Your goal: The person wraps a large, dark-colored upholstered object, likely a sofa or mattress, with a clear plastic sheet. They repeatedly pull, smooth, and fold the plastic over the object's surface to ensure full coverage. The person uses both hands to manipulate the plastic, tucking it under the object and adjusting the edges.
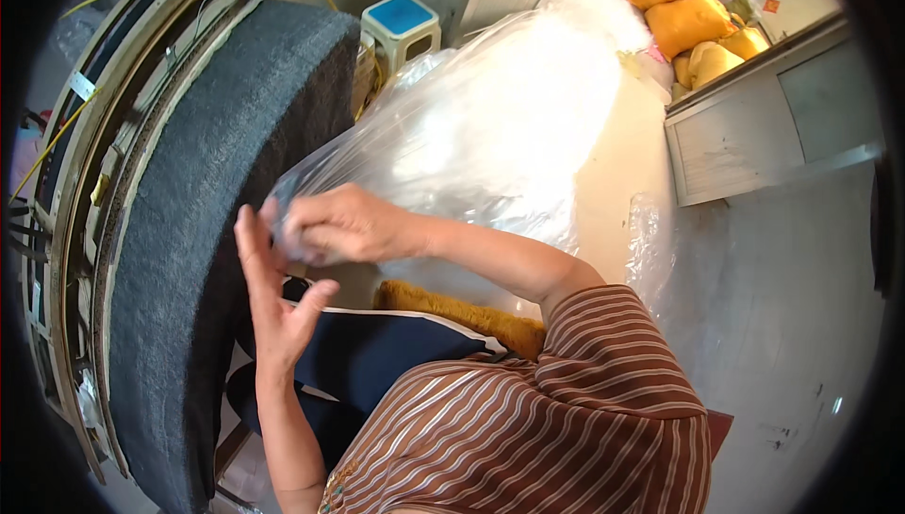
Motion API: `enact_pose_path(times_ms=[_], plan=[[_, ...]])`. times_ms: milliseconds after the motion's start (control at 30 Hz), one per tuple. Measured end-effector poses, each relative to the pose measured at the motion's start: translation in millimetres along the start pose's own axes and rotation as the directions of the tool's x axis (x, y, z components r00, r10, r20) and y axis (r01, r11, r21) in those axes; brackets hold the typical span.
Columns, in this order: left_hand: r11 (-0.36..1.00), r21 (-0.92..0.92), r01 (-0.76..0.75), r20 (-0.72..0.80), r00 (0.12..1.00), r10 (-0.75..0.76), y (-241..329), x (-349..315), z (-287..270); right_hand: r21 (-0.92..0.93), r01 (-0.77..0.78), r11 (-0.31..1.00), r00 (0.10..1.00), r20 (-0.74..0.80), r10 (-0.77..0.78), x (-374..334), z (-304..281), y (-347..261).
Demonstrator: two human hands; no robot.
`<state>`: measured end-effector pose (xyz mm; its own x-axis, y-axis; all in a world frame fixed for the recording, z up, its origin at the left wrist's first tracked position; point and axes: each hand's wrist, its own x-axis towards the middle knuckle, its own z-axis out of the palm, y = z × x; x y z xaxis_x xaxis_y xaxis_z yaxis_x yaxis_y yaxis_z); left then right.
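A large clear plastic bag [471, 127] stretches from the far middle toward me, its near end gathered into folds. My right hand [349, 222] is closed round that gathered end, its fingertips partly smeared by motion. Just left of it, my left hand [278, 321] is held upright with the fingers stretched out and the thumb apart. Its fingertips are close to the bunched plastic; whether they touch it I cannot tell. Beside my left hand curves a padded surface covered in dark grey plush fabric [212, 156], along the edge of a metal-framed machine.
A white stool with a blue top [401, 19] stands beyond the plush surface. Several orange-yellow sacks [688, 24] are piled at the far right. A strip of mustard plush [462, 314] lies close to my lap. Grey panels [764, 127] border the floor at right.
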<state>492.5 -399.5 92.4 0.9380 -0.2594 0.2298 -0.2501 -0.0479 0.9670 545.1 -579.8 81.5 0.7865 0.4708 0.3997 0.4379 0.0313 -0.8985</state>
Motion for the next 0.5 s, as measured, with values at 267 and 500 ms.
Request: enact_pose_path(times_ms=[267,500], plan=[[0.99,0.135,0.032,0.374,0.924,-0.081,33.3,-59.9,-91.9,-0.063,0.624,0.779,0.759,-0.187,-0.624,167.3,-11.0,-110.5],[0.958,-0.052,0.282,-0.757,0.615,-0.223,95.4,-281.0,-379.1,-0.711,0.578,0.401,0.597,0.032,-0.802,246.3,55.6,-68.3]])
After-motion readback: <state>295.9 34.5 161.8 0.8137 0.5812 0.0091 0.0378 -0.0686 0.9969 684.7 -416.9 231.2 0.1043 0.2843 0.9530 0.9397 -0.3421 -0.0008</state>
